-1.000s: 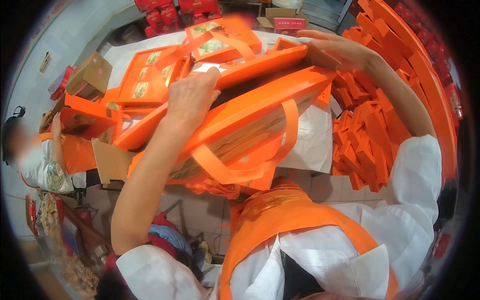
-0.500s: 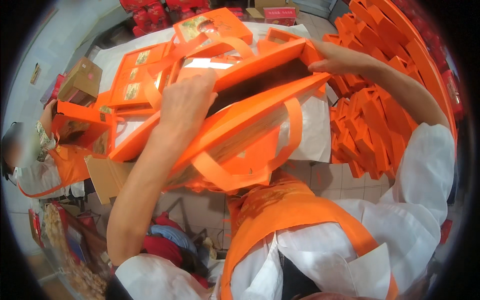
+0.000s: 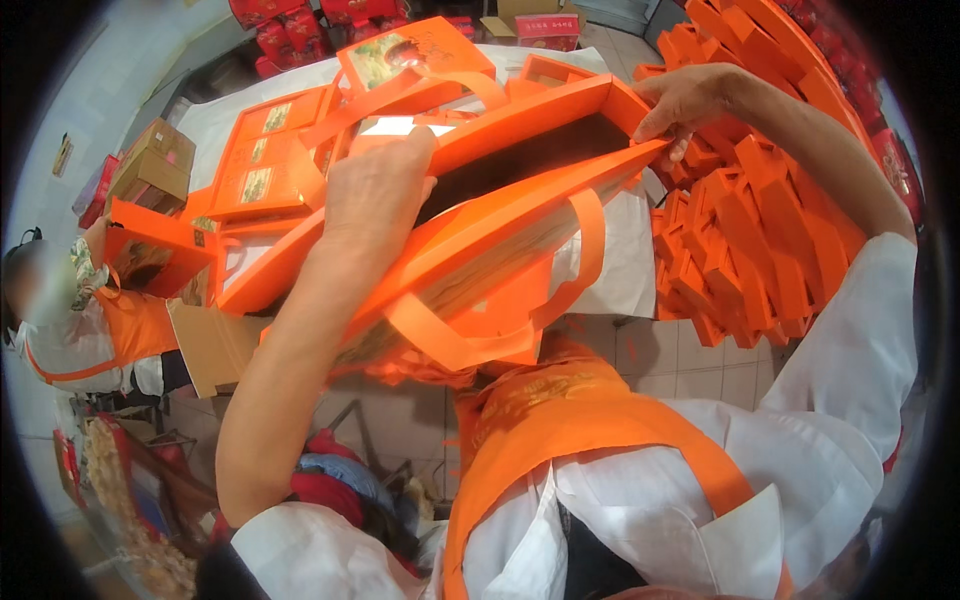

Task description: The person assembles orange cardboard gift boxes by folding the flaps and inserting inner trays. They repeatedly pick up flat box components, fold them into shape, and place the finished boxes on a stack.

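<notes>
I hold a large orange gift bag (image 3: 500, 260) with flat orange handles in front of my chest, its mouth open and dark inside. My left hand (image 3: 375, 195) grips the near rim of the bag's mouth, fingers curled over the edge. My right hand (image 3: 685, 100) pinches the far right corner of the mouth. Beyond the bag lie flat orange gift boxes (image 3: 265, 165) with picture labels on a white table (image 3: 225, 115).
A stack of folded orange bags (image 3: 745, 230) lies to the right. A brown carton (image 3: 150, 165) stands at the left. A person in an orange apron (image 3: 70, 310) sits at the far left. Red boxes (image 3: 290, 25) line the back.
The bag has tilted so its open mouth faces me more. My right hand slid to the bag's far corner; my left hand stayed on the near rim.
</notes>
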The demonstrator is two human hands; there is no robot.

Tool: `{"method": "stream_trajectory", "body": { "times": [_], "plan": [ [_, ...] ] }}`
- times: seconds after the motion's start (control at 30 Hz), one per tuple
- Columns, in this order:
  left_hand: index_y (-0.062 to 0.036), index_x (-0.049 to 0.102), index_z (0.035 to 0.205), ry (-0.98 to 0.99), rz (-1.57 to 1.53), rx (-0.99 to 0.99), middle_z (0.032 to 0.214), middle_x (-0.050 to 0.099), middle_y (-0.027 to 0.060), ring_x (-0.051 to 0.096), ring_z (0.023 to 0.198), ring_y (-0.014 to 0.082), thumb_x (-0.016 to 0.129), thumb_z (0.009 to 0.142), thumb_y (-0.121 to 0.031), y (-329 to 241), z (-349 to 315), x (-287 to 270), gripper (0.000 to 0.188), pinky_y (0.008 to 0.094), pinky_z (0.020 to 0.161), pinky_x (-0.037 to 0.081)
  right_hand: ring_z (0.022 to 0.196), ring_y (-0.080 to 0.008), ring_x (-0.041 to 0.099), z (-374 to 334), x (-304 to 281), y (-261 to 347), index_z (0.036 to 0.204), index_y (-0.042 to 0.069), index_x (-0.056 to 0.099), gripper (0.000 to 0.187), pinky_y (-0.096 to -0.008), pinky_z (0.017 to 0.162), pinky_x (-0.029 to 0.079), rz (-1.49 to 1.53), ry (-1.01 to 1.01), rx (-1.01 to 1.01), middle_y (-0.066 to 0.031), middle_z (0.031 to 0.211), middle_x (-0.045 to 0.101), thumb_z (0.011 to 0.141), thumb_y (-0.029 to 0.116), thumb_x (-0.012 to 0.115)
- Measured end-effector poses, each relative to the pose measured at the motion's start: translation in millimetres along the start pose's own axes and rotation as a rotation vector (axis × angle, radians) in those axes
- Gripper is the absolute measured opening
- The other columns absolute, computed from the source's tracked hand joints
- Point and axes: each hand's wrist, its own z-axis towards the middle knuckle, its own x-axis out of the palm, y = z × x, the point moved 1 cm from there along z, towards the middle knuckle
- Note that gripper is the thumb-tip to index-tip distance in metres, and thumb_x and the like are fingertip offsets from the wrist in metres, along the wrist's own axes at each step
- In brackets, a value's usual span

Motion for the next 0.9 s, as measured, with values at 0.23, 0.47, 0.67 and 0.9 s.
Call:
{"method": "stream_trajectory", "body": {
  "times": [0.23,0.47,0.67,0.9],
  "plan": [
    [-0.0042,0.052,0.089,0.023,0.065,-0.009,0.072,0.061,0.0102,0.061,0.072,0.0263,0.069,0.070,-0.017,-6.0,3.2,-7.4,0.028,0.0370,0.056,0.048,0.067,-0.0161,0.063,1.3,1.9,7.2,0.120,0.002,0.038,0.043,-0.0245,0.058,0.054,-0.358,-0.095,0.050,-0.0130,0.091,0.059,0.079,0.006,0.053],
    [-0.0044,0.044,0.093,0.014,0.020,0.006,0.066,0.059,0.0166,0.059,0.066,0.0346,0.066,0.073,-0.020,-3.9,2.5,-1.2,0.033,0.0436,0.055,0.044,0.080,-0.0204,0.062,4.2,3.1,3.4,0.128,0.004,0.034,0.050,-0.0276,0.067,0.050,-0.591,-0.194,-0.033,-0.0124,0.102,0.057,0.082,0.012,0.052],
    [-0.0049,0.047,0.093,0.019,0.034,-0.055,0.069,0.060,0.0173,0.059,0.068,0.0351,0.065,0.073,-0.020,0.5,-3.5,-3.0,0.030,0.0437,0.057,0.044,0.113,-0.0273,0.045,38.7,-5.9,-11.7,0.132,0.007,0.030,0.052,-0.0391,0.087,0.041,-0.442,-0.549,-0.559,-0.0191,0.126,0.043,0.088,0.031,0.043],
    [-0.0063,0.048,0.081,0.046,0.070,-0.055,0.069,0.059,0.0143,0.059,0.069,0.0324,0.067,0.072,-0.019,-14.2,-4.3,-7.2,0.025,0.0413,0.056,0.044,0.127,-0.0330,0.028,39.1,-8.5,-14.6,0.135,0.010,0.026,0.060,-0.0396,0.102,0.026,-0.530,-0.826,-0.812,-0.0154,0.139,0.028,0.088,0.046,0.037]
  ]
}}
